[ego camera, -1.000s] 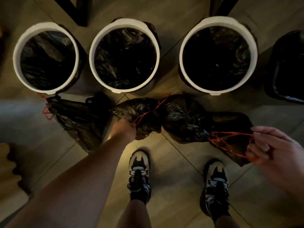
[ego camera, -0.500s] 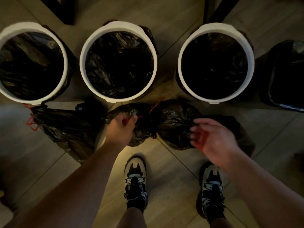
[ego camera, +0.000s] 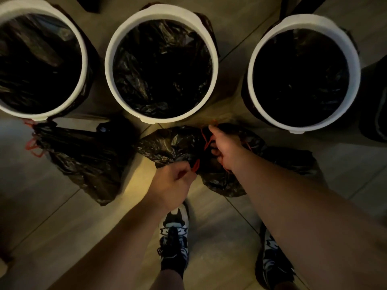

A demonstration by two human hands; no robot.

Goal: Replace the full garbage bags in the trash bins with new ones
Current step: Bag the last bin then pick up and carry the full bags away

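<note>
Head view: right hand [ego camera: 225, 146], moved in beside left hand [ego camera: 173, 185], both now pinching red drawstrings [ego camera: 196, 165] of floor bags [ego camera: 171, 143]; tying-off apparently underway.

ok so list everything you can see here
bins: 3, white rims, row at top
liners: 3, black, one in each bin
dark bin: 1, black, right edge, cut off
bags: 3, black, on floor in front of bins
drawstrings: count unclear, red, at left bag's neck and in both hands
legs: at least 2, black, top edge
floor: 1, grey-brown tiles, under everything
shoes: 2, black and white, bottom centre
left hand: 1, grips a drawstring, near middle bag
right hand: 1, grips drawstrings, between middle and right bags
</note>
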